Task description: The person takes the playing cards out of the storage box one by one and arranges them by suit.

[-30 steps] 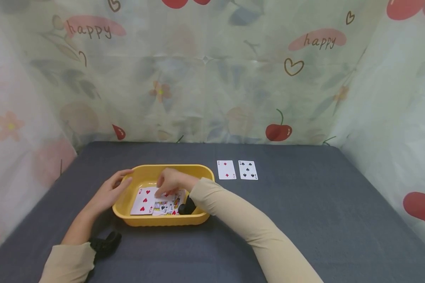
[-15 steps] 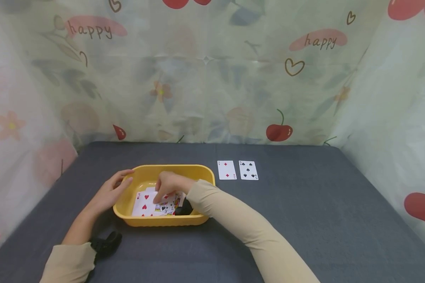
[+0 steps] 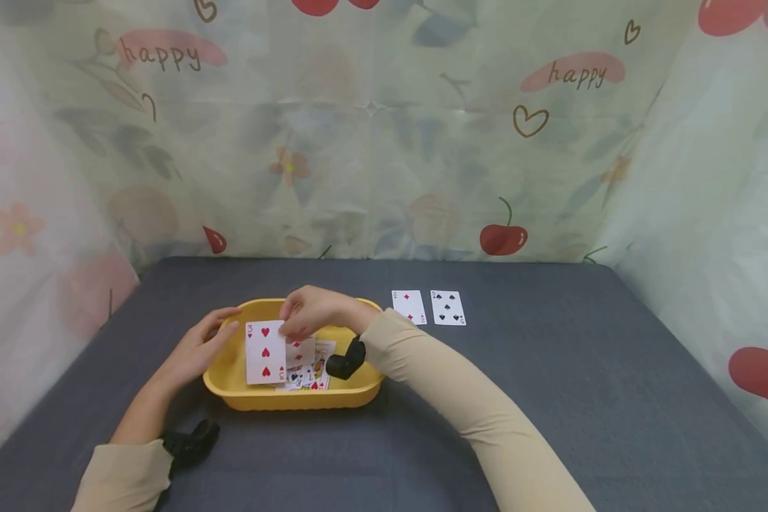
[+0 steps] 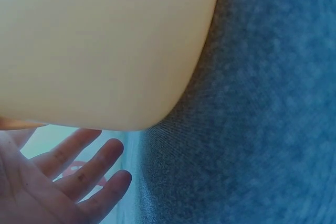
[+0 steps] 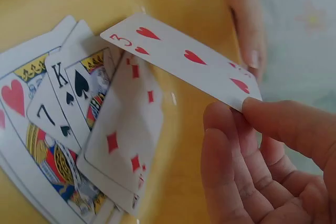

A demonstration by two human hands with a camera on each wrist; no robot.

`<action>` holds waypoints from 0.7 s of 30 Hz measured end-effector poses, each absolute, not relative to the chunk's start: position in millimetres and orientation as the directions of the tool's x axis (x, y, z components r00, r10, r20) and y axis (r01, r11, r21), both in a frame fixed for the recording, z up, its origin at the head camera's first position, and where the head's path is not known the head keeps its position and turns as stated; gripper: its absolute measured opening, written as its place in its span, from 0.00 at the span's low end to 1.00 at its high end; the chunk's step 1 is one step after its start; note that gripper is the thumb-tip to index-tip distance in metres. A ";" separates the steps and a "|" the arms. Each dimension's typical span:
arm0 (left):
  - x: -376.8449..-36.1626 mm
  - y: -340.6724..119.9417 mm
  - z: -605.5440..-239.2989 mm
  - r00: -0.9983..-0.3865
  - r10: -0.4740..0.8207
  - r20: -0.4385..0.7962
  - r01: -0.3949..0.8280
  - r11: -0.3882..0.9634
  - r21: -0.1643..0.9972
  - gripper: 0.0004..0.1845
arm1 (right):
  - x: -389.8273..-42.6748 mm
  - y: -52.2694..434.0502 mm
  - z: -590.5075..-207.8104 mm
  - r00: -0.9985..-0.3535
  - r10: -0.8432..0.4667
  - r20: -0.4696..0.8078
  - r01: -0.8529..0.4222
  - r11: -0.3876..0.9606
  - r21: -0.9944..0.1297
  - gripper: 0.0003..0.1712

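Note:
Between thumb and fingers my right hand [image 3: 313,311] pinches a three of hearts playing card [image 3: 265,353] by one corner, lifted over the yellow basket [image 3: 301,401]. In the right wrist view the card [image 5: 184,56] slants above a loose pile holding a king of spades [image 5: 79,82], a seven, a diamond card [image 5: 128,135] and a heart face card [image 5: 21,87]. At the basket's left rim rests my left hand [image 3: 198,347], its fingers extended. Those fingers [image 4: 100,166] show straight and spread beside the basket wall in the left wrist view.
On the dark tablecloth [image 3: 550,370], right of the basket, a two of diamonds [image 3: 408,302] and a five of spades [image 3: 448,308] lie face up side by side. Patterned curtain [image 3: 371,156] hangs behind and at both sides. Black wrist straps [image 3: 192,441] are worn on both arms.
My right hand has raised the three of hearts off the pile, uncovering the diamond card and face cards beneath. The left hand has stayed at the basket rim.

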State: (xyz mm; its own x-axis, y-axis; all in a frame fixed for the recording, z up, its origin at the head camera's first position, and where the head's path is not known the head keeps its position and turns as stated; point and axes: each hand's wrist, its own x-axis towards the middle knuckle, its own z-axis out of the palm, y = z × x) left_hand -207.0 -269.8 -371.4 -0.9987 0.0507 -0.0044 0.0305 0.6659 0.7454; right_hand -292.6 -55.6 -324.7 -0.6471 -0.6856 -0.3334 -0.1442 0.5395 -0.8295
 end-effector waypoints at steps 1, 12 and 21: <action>-207.0 -269.7 -371.2 -0.999 0.051 -0.003 0.032 0.667 0.744 0.31 | -293.5 -52.5 -322.7 -0.651 -0.686 -0.324 -0.143 0.530 -0.836 0.09; -207.0 -269.1 -370.8 -0.999 0.044 -0.003 0.027 0.676 0.736 0.31 | -307.2 -7.7 -309.4 -0.709 -0.659 -0.250 -0.117 0.460 -0.880 0.14; -206.2 -269.8 -370.5 -0.999 0.054 0.003 0.038 0.673 0.739 0.31 | -318.4 36.3 -300.8 -0.793 -0.575 -0.201 -0.073 0.417 -0.906 0.14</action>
State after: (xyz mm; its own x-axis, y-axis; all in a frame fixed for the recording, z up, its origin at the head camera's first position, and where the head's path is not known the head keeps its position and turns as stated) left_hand -206.2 -269.8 -370.5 -0.9985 0.0538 0.0025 0.0382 0.6729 0.7387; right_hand -318.4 36.3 -300.8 -0.7931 -0.5750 -0.2010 -0.0730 0.4173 -0.9058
